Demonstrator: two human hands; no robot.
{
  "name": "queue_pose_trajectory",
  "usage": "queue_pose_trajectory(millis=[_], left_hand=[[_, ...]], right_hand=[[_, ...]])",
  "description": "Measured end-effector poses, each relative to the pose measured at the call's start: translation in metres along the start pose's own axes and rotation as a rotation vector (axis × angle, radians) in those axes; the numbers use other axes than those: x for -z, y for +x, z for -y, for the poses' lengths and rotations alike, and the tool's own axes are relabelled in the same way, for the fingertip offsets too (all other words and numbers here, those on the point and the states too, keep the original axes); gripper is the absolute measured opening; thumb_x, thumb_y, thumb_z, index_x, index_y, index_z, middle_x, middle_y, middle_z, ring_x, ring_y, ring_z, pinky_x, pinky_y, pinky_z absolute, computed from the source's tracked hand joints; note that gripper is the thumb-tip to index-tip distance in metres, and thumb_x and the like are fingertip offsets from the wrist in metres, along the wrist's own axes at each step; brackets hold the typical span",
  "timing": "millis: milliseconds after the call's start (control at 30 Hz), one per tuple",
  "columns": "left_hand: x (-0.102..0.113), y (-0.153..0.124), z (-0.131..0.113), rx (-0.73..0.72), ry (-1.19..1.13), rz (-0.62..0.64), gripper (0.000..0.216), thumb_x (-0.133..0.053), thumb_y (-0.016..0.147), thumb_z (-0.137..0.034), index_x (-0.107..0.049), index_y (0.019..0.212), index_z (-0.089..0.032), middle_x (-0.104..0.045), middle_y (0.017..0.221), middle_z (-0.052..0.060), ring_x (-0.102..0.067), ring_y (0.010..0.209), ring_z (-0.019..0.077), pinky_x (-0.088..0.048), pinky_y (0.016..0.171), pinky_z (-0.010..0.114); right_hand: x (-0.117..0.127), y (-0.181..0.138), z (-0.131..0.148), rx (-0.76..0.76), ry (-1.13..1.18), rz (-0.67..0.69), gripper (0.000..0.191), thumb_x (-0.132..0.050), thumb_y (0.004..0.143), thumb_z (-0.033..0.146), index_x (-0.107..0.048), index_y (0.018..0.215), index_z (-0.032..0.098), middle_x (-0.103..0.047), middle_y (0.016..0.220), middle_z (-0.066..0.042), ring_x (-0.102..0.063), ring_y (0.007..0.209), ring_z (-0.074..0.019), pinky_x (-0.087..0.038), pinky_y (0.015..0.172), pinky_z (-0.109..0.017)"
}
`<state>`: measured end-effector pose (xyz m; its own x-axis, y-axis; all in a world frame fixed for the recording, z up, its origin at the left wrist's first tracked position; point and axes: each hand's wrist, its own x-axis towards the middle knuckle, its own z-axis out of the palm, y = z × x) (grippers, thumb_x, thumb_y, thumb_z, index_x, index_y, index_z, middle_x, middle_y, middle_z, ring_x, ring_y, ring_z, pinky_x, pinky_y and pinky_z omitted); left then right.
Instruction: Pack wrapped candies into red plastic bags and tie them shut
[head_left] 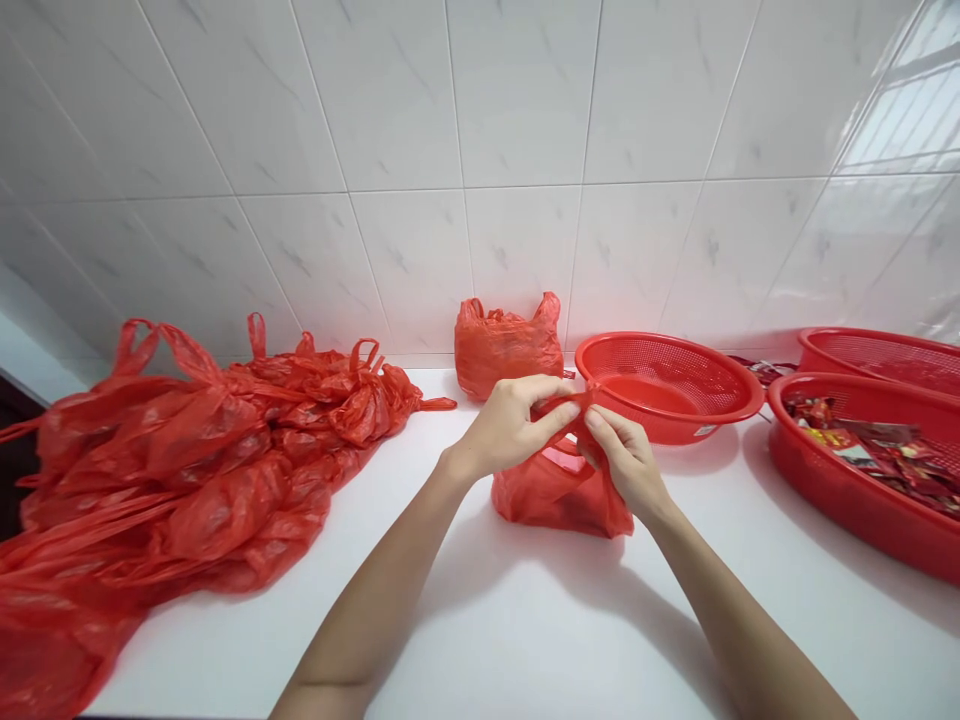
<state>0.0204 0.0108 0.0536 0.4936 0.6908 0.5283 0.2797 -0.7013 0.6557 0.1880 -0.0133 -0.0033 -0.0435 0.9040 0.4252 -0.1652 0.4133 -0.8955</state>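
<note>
A small red plastic bag (559, 495) rests on the white table in front of me, its lower part filled out by contents I cannot make out. My left hand (521, 425) pinches the gathered top of this bag between thumb and fingers. Close against it, my right hand (626, 455) grips the bag's top from the other side. An opening shows in the plastic just below the fingers. Another red plastic bag (508, 350), upright with its handles raised, stands behind my hands near the wall.
A heap of red plastic bags (247, 480) covers the table's left side. At the right are a red mesh basket (667, 375), a red basin (862, 520) holding small wrapped packets (892, 450), and another red basket (892, 350) behind. A tiled wall (517, 120) borders the back.
</note>
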Motion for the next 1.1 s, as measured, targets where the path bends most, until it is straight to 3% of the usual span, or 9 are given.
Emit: queue_pose_trajectory(millis=[133,200,267,367,467,600,800,967,1100], left_hand=[[-0.002,0.0,0.0,0.104,0.059,-0.103,0.014,-0.064,0.088,-0.034,-0.069,0.092,-0.022,-0.068,0.072,-0.003,-0.058,0.063,0.013,-0.047,0.063,0.025],[-0.002,0.0,0.001,0.134,0.086,-0.187,0.011,-0.065,0.086,-0.031,-0.067,0.091,-0.022,-0.062,0.065,-0.005,-0.055,0.059,0.0121,-0.045,0.061,0.025],[-0.002,0.001,0.003,0.146,0.097,-0.189,0.008,-0.061,0.086,-0.027,-0.068,0.087,-0.022,-0.063,0.066,-0.005,-0.054,0.06,0.012,-0.044,0.062,0.025],[0.0,0.002,0.005,0.205,0.033,-0.045,0.02,-0.058,0.086,-0.026,-0.069,0.071,-0.02,-0.065,0.066,-0.002,-0.055,0.061,0.0133,-0.043,0.061,0.026],[0.004,0.003,0.006,0.298,-0.202,0.162,0.036,-0.058,0.089,-0.035,-0.066,0.058,-0.019,-0.063,0.062,-0.001,-0.057,0.063,0.0149,-0.044,0.063,0.028],[0.006,0.008,0.011,0.357,-0.59,0.336,0.031,-0.068,0.084,-0.041,-0.072,0.065,-0.017,-0.07,0.071,0.003,-0.061,0.069,0.0155,-0.047,0.07,0.029],[0.002,0.011,0.021,0.447,-0.814,0.146,0.026,-0.077,0.077,-0.04,-0.075,0.072,-0.015,-0.073,0.076,0.005,-0.063,0.071,0.0153,-0.048,0.069,0.028],[0.001,0.011,0.026,0.405,-0.701,0.177,0.029,-0.074,0.08,-0.044,-0.076,0.077,-0.015,-0.073,0.082,0.005,-0.064,0.081,0.0167,-0.048,0.079,0.03],[0.006,0.015,0.037,0.36,-0.441,-0.051,0.021,-0.076,0.073,-0.037,-0.077,0.081,-0.017,-0.074,0.087,0.004,-0.065,0.088,0.0186,-0.048,0.085,0.031]], right_hand=[[0.003,-0.002,-0.003,0.073,-0.146,0.068,0.02,-0.079,0.079,0.039,-0.069,0.078,0.02,-0.059,0.069,0.001,-0.05,0.063,-0.0146,-0.043,0.061,-0.027],[0.006,-0.002,-0.007,0.184,-0.29,0.041,0.01,-0.075,0.078,0.025,-0.072,0.086,0.023,-0.066,0.076,0.0,-0.056,0.07,-0.0175,-0.046,0.068,-0.03],[0.008,-0.002,-0.011,0.337,-0.446,-0.02,0.015,-0.067,0.077,0.016,-0.072,0.089,0.025,-0.065,0.075,0.0,-0.057,0.069,-0.0184,-0.046,0.068,-0.032],[0.01,-0.002,-0.015,0.481,-0.593,-0.064,0.028,-0.059,0.075,0.009,-0.07,0.094,0.026,-0.066,0.08,-0.001,-0.06,0.074,-0.021,-0.048,0.07,-0.034],[0.012,-0.001,-0.018,0.505,-0.65,-0.045,0.039,-0.052,0.073,0.005,-0.066,0.103,0.026,-0.07,0.092,-0.003,-0.065,0.085,-0.0234,-0.051,0.076,-0.037],[0.012,0.0,-0.022,0.548,-0.731,-0.054,0.047,-0.053,0.079,0.006,-0.059,0.12,0.026,-0.07,0.108,-0.007,-0.067,0.094,-0.0239,-0.055,0.082,-0.039],[0.007,0.0,-0.023,0.799,-0.812,-0.222,0.054,-0.068,0.091,0.018,-0.05,0.141,0.028,-0.061,0.132,-0.015,-0.067,0.108,-0.0265,-0.057,0.093,-0.046],[0.007,0.0,-0.019,0.935,-0.799,-0.309,0.028,-0.065,0.091,0.01,-0.071,0.112,0.028,-0.067,0.107,-0.007,-0.069,0.092,-0.0207,-0.059,0.08,-0.037],[0.008,-0.001,-0.012,0.8,-0.655,-0.344,0.015,-0.067,0.091,0.014,-0.072,0.099,0.026,-0.068,0.103,-0.006,-0.068,0.094,-0.0203,-0.058,0.083,-0.037]])
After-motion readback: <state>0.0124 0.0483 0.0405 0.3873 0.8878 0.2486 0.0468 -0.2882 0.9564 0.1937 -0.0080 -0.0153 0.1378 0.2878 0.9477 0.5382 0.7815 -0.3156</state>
